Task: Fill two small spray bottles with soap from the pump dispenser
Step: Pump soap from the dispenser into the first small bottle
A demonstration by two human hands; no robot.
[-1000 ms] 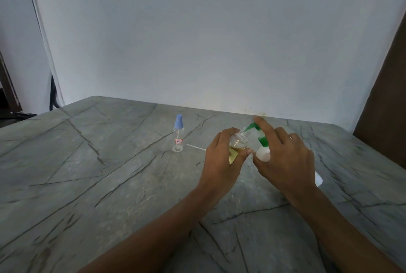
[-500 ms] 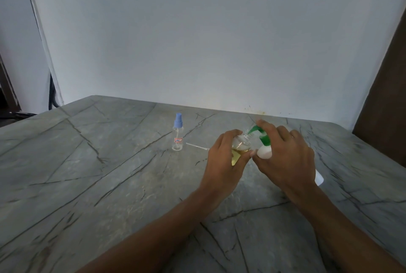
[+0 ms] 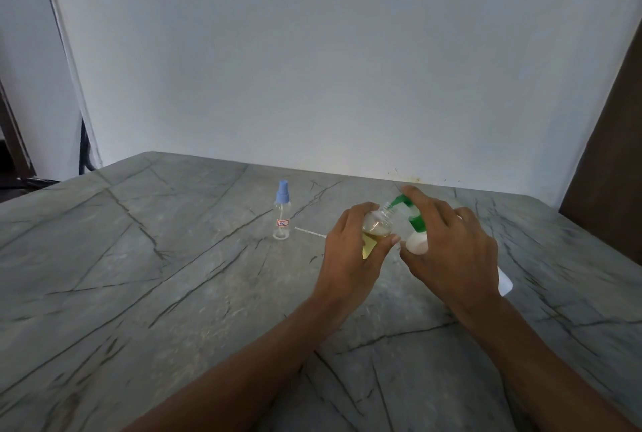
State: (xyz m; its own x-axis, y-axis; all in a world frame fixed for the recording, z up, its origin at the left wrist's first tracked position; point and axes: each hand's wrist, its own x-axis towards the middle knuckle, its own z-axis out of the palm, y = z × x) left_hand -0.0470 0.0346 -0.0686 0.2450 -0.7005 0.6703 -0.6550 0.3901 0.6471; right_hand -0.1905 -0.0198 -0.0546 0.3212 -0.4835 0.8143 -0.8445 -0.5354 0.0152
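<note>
My left hand grips a small clear spray bottle without its cap, tilted, with yellow soap inside. Its open neck sits under the green nozzle of the white pump dispenser. My right hand wraps the dispenser, with the index finger lying on the green pump head; most of the dispenser body is hidden behind that hand. A second small clear bottle with a blue spray cap stands upright to the left on the grey stone table, apart from both hands and looking empty.
A thin white dip tube lies on the table between the blue-capped bottle and my left hand. A white wall rises behind the table's far edge, and a dark wooden panel stands at the right.
My right index finger has stayed on the pump head, which sits slightly lower than a second ago. The left hand keeps the bottle under the nozzle. The blue-capped bottle has not moved.
</note>
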